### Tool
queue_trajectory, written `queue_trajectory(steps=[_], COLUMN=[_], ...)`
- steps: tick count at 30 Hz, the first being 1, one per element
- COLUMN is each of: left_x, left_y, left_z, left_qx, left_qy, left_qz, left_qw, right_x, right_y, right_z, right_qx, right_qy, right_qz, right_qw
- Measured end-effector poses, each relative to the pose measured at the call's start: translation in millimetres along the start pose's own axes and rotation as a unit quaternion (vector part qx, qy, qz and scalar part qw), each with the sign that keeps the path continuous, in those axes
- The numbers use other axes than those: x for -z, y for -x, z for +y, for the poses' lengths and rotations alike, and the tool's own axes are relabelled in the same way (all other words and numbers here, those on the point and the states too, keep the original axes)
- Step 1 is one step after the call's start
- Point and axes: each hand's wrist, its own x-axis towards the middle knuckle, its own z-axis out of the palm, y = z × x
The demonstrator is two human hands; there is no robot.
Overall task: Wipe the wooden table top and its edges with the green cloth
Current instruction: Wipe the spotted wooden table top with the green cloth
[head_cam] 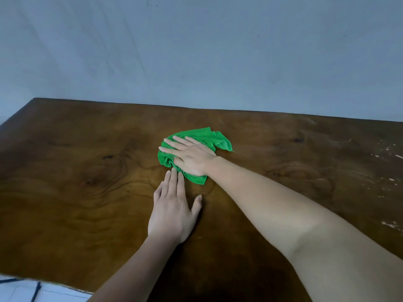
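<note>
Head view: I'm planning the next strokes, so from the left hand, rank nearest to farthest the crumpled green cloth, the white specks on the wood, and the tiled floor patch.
1. Crumpled green cloth, just ahead; the left hand fingertips touch it.
2. Tiled floor patch, below the near-left table edge.
3. White specks, far right on the wooden table top.
</note>
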Motion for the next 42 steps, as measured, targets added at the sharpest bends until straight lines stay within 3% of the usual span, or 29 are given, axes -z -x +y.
queue_trajectory(steps=[9,16,21,30,37,42], left_x=[-7,-7,-4,0,2,0], left_y=[-1,-2,-3,0,2,3], left_z=[-2,-2,0,2,2,-2], left_qx=[-0.009,-0.006,-0.001,-0.011,-0.031,-0.049], left_qy=[-0.013,-0.019,-0.027,-0.018,-0.033,-0.036], left_qz=[0.013,0.009,0.001,-0.004,0.0,0.006], left_qw=[1.0,1.0,1.0,1.0,0.999,0.998], right_x=[21,28,17,-16,-38,-57], right_y=[-5,89,168,213,211,259], right_z=[91,191,210,87,-56,-131], right_qx=[-0.143,-0.315,-0.405,-0.413,-0.32,-0.227], right_qy=[-0.016,-0.014,-0.022,-0.012,-0.018,-0.024], right_qz=[0.018,0.046,0.057,0.046,0.042,0.043], right_qw=[0.989,0.948,0.912,0.91,0.946,0.973])
